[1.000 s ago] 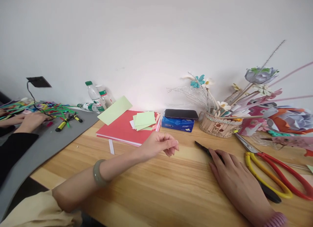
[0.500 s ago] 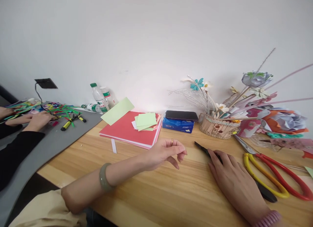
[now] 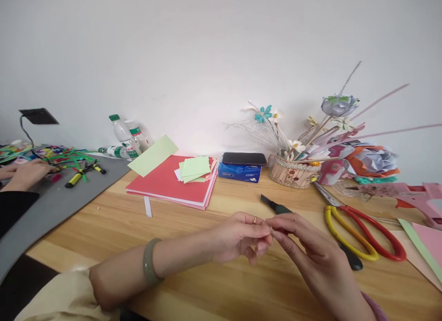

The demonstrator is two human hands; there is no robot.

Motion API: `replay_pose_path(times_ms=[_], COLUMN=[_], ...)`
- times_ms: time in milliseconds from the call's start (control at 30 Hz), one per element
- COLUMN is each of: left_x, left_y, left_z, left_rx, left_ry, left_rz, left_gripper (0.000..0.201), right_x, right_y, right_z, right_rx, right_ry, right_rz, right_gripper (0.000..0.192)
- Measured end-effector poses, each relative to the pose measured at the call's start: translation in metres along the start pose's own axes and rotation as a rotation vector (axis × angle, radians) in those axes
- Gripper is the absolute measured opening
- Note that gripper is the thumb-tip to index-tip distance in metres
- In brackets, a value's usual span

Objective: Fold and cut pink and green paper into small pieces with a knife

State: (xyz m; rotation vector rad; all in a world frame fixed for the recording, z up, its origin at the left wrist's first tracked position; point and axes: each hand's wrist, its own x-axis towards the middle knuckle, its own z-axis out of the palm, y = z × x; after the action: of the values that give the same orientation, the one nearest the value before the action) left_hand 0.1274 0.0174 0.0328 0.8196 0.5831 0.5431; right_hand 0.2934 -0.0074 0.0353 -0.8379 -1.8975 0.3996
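Note:
Over the front of the wooden table, my left hand (image 3: 243,236) and my right hand (image 3: 311,252) meet fingertip to fingertip. Both are closed in a pinch around something tiny between them, too small to name. Just behind my right hand lies a dark-handled tool with a flat black blade (image 3: 274,205), partly hidden by my fingers. To the right of that hand rest large scissors (image 3: 366,226) with one yellow and one red handle. Another dark handle end (image 3: 351,257) shows beneath the scissors.
Red paper sheets (image 3: 162,178) carry light green squares (image 3: 195,168). A phone (image 3: 243,159) tops a blue tissue pack (image 3: 238,172). Craft flowers fill a wooden basket (image 3: 292,172); a pink glue gun (image 3: 410,194) lies right. At left, a co-worker's hands (image 3: 29,173) work near pliers (image 3: 84,173).
My right hand has lifted off the dark-handled tool and come left to meet my left hand, both now pinching. The view has shifted slightly to the right.

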Motion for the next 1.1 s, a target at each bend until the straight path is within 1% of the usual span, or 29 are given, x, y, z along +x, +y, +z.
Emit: replay_pose_path(times_ms=[67, 233, 400, 633, 900, 1000, 1100], left_x=[-0.0007, -0.0037, -0.0046, -0.0046, -0.0034, -0.0023, 0.0007], left_y=[0.0, -0.0001, -0.001, -0.0011, -0.0024, -0.0039, -0.0084], left_z=[0.0002, -0.0001, 0.0004, -0.0014, -0.0024, -0.0029, -0.0058], left_rx=[-0.004, -0.001, -0.02, -0.029, -0.059, -0.083, -0.122], left_ry=[-0.013, -0.029, -0.036, -0.044, -0.033, -0.045, -0.074], left_rz=[-0.001, -0.022, -0.027, -0.039, -0.083, -0.093, -0.109], left_gripper=[0.039, 0.037, 0.034, 0.032, 0.032, 0.031, 0.028], right_x=[-0.0003, -0.0007, -0.0011, -0.0017, -0.0049, -0.0055, -0.009], right_y=[0.0021, 0.0022, 0.001, 0.0031, 0.0036, 0.0037, 0.009], right_z=[-0.0008, -0.002, -0.0018, -0.0014, 0.0004, 0.001, 0.001], right_rx=[0.046, 0.101, 0.127, 0.119, 0.016, -0.055, -0.159], right_ry=[-0.004, -0.017, -0.018, -0.033, -0.003, -0.001, -0.001], right_rz=[0.026, 0.03, 0.046, 0.021, -0.045, -0.084, -0.143], right_gripper=[0.021, 0.025, 0.025, 0.027, 0.017, 0.016, 0.018])
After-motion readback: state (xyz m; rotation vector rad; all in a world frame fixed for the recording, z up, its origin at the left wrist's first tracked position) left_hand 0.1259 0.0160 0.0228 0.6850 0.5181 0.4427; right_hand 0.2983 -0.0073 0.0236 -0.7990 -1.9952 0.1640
